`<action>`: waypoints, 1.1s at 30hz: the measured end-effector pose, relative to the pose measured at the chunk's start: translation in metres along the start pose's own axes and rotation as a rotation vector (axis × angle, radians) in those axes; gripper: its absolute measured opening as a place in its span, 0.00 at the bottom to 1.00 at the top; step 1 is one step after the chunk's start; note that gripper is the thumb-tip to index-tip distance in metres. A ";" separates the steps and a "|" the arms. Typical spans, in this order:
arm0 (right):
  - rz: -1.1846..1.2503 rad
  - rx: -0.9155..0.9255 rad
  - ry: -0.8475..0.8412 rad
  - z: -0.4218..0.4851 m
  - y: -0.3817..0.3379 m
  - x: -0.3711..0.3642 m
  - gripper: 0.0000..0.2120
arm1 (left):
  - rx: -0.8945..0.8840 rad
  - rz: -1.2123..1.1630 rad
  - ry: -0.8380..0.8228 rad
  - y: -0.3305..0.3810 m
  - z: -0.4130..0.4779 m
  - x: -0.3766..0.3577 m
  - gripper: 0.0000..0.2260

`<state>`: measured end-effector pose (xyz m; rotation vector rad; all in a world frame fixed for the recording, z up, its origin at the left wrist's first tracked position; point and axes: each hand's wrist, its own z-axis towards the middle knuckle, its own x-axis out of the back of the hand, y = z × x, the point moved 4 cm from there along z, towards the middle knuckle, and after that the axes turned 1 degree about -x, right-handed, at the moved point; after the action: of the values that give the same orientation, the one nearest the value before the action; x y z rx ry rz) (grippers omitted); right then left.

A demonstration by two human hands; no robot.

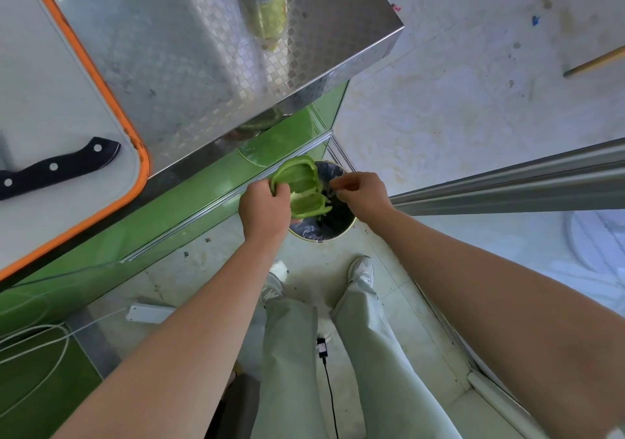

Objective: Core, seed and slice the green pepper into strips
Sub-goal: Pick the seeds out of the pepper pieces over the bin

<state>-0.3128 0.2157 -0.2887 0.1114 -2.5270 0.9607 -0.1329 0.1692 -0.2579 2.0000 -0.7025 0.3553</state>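
Note:
My left hand (265, 210) grips an opened green pepper (301, 184), its pale inside facing up, held over a round bin (333, 228) lined with a dark bag on the floor. My right hand (362, 195) hovers just right of the pepper above the bin, fingertips pinched together; whether they hold a bit of pith is too small to tell. A black-handled knife (57, 166) lies on the white cutting board with an orange rim (101, 76) on the steel counter, far to the left of both hands.
The steel counter (209, 66) has a corner at the upper right and carries a yellowish bottle (263, 2). Green cabinet fronts (152, 215) run below it. A metal rail (507, 184) crosses at right. My legs and shoes, cables and a power strip (148, 313) are on the floor.

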 end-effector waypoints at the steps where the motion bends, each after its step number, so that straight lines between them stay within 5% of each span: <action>1: -0.011 -0.001 0.025 -0.001 -0.001 0.003 0.10 | 0.004 -0.011 0.003 -0.001 0.000 0.000 0.17; 4: 0.107 0.039 -0.032 -0.006 -0.009 0.001 0.01 | 0.011 -0.023 -0.002 -0.002 0.000 0.002 0.17; 18: 0.139 0.131 -0.169 -0.015 -0.035 0.005 0.09 | 0.144 -0.217 -0.099 0.017 -0.017 0.013 0.10; 22: 0.094 0.136 -0.152 -0.014 -0.037 0.005 0.03 | 0.153 -0.246 -0.131 0.016 -0.018 0.012 0.11; 25: 0.231 0.083 -0.160 -0.018 -0.037 0.006 0.11 | 0.170 -0.255 -0.126 0.013 -0.018 0.013 0.10; 29: 0.103 0.152 -0.223 -0.025 -0.039 0.001 0.07 | 0.185 -0.333 -0.171 0.016 -0.020 0.014 0.09; 33: 0.297 0.021 -0.177 -0.025 -0.044 0.008 0.14 | 0.217 -0.434 -0.178 0.018 -0.024 0.020 0.09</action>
<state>-0.3008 0.1995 -0.2418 -0.1868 -2.7484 1.1342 -0.1269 0.1767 -0.2233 2.3430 -0.3283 -0.0077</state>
